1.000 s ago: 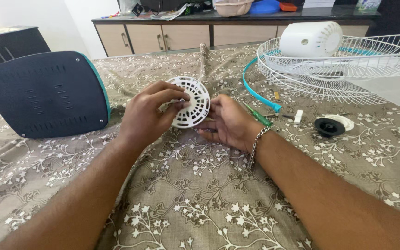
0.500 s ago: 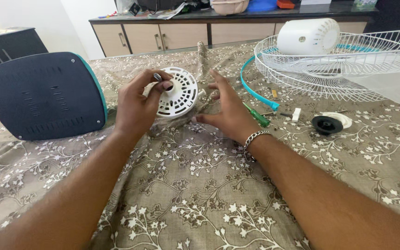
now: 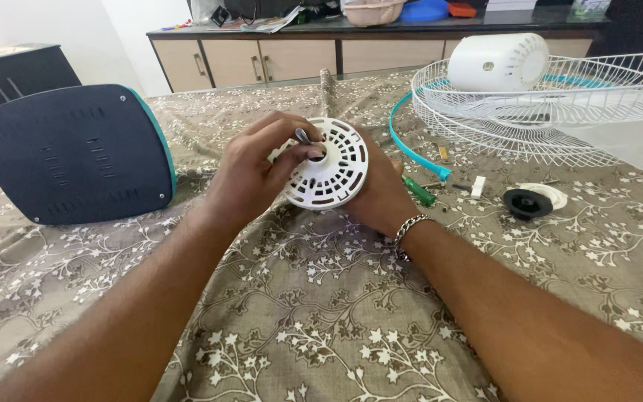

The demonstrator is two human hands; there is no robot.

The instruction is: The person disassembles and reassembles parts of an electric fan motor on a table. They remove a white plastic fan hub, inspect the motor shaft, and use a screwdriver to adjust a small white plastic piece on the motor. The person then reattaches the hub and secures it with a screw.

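hands: two, left hand [image 3: 251, 175] and right hand [image 3: 381, 195];
round white vented cover [image 3: 330, 173]: one, between both hands;
metal shaft [image 3: 303, 136]: one, at the cover's centre;
dark blue square base [image 3: 72, 152]: one;
white wire guards [image 3: 552, 112]: looks like two, stacked; hard to tell;
white motor housing [image 3: 498, 62]: one;
teal ring [image 3: 411, 145]: one;
green-handled screwdriver [image 3: 418, 191]: one;
black round cap [image 3: 526, 203]: one;
small white clip [image 3: 478, 187]: one;
bracelet [image 3: 409, 225]: one;
bench cloth [image 3: 321, 313]: one, floral

Matt white plastic vented disc [image 3: 330, 165]; seemingly woven tablecloth [image 3: 321, 313].
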